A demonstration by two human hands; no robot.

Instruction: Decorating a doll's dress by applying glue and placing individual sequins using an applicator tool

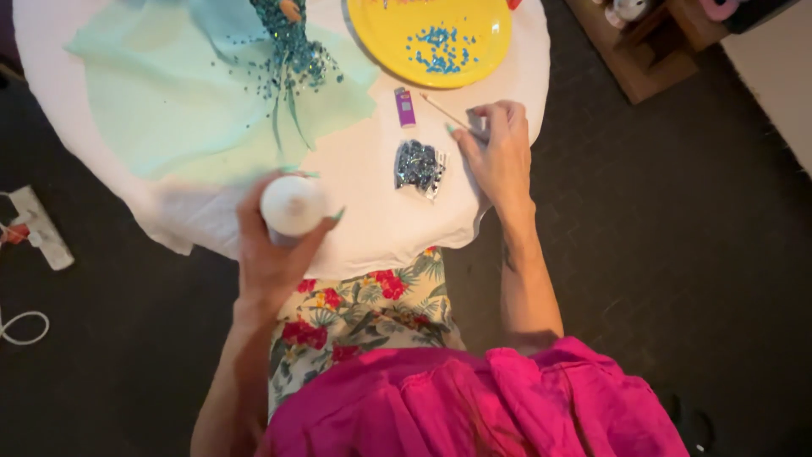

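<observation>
We held the white bottle (293,206) upright in our left hand (275,254), fingers wrapped round its body at the near edge of the white-covered table (372,220), likely to keep it ready without tipping it. Our right hand (501,152) was pinched shut on a thin stick (447,112), held beside the bag of blue sequins (419,166). The yellow plate (482,51) of loose sequins and the doll's sequinned turquoise dress (211,101) lay within easy reach.
</observation>
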